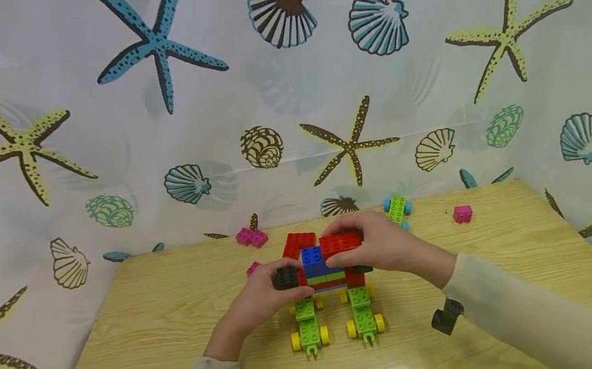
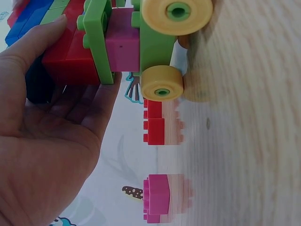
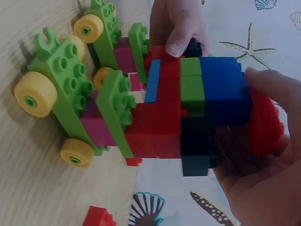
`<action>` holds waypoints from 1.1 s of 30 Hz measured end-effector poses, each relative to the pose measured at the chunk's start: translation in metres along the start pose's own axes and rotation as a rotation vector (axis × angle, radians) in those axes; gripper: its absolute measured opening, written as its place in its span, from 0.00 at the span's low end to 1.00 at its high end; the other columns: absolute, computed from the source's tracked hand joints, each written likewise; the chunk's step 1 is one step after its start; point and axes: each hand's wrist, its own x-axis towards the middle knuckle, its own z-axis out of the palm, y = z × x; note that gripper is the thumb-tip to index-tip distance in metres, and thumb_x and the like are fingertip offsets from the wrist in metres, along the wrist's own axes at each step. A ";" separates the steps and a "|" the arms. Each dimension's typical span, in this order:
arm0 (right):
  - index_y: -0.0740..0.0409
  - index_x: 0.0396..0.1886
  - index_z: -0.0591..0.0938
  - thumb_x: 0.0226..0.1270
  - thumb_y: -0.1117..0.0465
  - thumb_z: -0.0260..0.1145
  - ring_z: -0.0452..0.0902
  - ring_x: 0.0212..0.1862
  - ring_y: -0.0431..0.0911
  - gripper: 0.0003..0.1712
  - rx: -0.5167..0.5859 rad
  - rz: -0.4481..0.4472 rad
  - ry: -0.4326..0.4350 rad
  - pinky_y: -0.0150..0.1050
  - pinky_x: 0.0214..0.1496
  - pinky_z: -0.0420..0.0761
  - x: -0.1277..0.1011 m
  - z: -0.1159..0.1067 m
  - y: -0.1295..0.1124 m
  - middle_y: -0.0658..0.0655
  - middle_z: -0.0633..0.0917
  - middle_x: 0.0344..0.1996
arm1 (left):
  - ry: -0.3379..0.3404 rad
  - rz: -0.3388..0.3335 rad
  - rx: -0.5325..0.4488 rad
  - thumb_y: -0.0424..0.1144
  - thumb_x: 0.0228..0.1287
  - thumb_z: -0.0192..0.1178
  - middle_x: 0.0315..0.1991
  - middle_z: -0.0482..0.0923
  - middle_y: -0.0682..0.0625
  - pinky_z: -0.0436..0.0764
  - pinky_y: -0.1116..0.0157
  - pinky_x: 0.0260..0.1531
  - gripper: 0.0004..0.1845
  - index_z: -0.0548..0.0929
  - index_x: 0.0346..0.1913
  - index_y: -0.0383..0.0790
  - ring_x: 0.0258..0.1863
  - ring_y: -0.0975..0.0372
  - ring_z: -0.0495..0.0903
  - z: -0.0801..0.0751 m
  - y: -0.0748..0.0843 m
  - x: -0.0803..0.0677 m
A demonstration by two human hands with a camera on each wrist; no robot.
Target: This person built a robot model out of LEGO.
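Head view, left to right. Left of centre, the left hand (image 1: 259, 298) grips a black brick (image 1: 287, 277) on the near left side of the block model (image 1: 324, 268), fingers curled round it; in the left wrist view the thumb lies along the model's red and blue layers.

At centre, the model stands on the wooden table (image 1: 151, 339), its stacked red, blue, green and black bricks carried on two green wheeled bases (image 1: 308, 329) (image 1: 363, 317) with yellow wheels.

Just right of centre, the right hand (image 1: 379, 242) pinches a red brick (image 1: 340, 242) on the model's top, fingers over it and thumb below.

Behind the model, a pink brick (image 1: 252, 237) lies at the table's far edge, a green wheeled piece with blue wheels (image 1: 397, 208) beyond the right hand, and a small pink brick (image 1: 462, 213) further right.
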 end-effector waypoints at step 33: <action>0.55 0.67 0.87 0.73 0.50 0.80 0.83 0.52 0.54 0.28 -0.033 0.126 0.084 0.42 0.48 0.87 -0.057 -0.050 0.050 0.64 0.88 0.58 | 0.007 0.121 0.100 0.49 0.82 0.68 0.61 0.91 0.48 0.86 0.45 0.71 0.21 0.87 0.68 0.40 0.62 0.55 0.87 -0.003 -0.009 0.013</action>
